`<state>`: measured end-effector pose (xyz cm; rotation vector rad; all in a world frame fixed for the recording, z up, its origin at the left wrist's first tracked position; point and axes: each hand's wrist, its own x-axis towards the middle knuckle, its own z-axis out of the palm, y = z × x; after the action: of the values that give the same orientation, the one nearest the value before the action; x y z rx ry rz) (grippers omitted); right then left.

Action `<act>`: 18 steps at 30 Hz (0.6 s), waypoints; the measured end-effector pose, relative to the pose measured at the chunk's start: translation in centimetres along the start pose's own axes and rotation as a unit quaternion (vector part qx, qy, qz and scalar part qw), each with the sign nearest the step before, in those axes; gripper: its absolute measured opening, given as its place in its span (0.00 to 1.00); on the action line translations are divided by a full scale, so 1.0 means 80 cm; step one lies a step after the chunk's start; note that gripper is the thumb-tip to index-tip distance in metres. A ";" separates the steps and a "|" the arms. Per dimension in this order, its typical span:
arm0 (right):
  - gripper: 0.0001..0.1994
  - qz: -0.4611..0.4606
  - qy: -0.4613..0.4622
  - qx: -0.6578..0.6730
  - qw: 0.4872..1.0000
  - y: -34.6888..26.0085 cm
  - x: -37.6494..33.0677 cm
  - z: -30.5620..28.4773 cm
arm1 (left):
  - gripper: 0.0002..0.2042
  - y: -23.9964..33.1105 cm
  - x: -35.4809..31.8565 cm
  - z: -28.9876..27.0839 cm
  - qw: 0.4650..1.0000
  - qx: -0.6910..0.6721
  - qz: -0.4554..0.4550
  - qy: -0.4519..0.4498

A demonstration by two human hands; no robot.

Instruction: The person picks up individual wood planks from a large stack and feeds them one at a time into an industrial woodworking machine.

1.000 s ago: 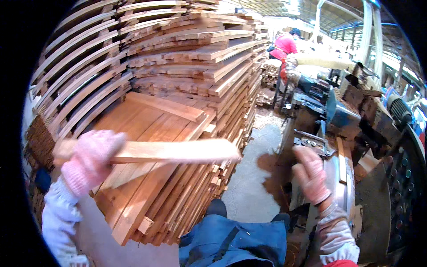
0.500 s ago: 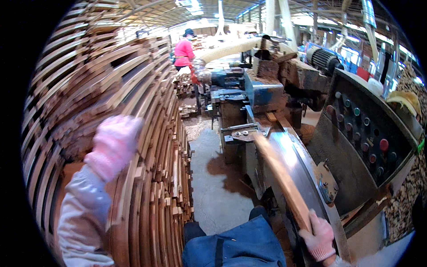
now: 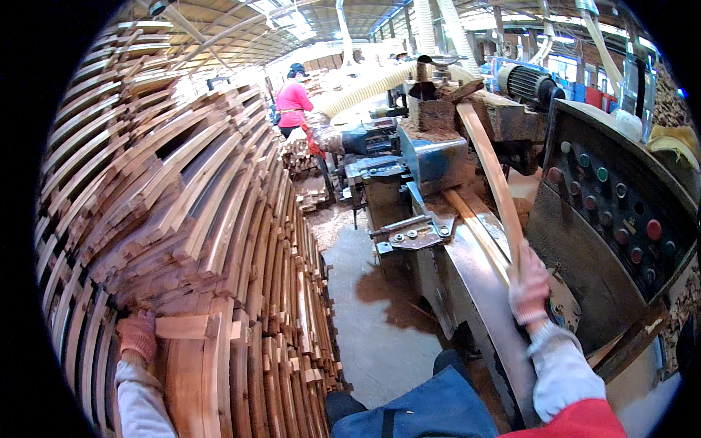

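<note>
By the fingers of the right hand [image 3: 530,288], a wooden strip [image 3: 496,179] was clamped, tilted above the metal surface [image 3: 475,274] of the woodworking machine [image 3: 438,157], where a second strip [image 3: 475,228] was laid. A short batten [image 3: 182,326] on the board stack [image 3: 281,292] was touched by the left hand [image 3: 137,336]; its fingers' closure could not be told. Feeding seemed in hand; careful lining-up was called for next.

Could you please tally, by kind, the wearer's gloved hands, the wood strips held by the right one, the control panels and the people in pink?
Gloved hands: 2 (left hand, right hand)
Held strip: 1
Control panel: 1
Person in pink: 1
Total: 5
</note>
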<state>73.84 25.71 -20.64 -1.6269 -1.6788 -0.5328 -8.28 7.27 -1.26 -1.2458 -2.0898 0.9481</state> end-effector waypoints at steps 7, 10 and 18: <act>0.35 0.058 -0.123 -0.011 0.991 -0.024 0.041 0.064 | 0.14 0.002 0.036 0.039 0.993 -0.046 0.034 0.100; 0.35 0.056 -0.171 0.012 0.984 -0.019 -0.048 -0.015 | 0.14 -0.010 0.027 0.030 0.994 -0.067 0.040 0.071; 0.32 -0.052 -0.230 -0.027 0.972 -0.012 -0.176 -0.223 | 0.15 -0.067 0.042 0.138 0.988 -0.027 0.060 0.141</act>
<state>75.76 3.07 -19.24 -1.8069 -2.1083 -0.2619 -20.62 5.18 -3.57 -1.4549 -1.8467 0.7215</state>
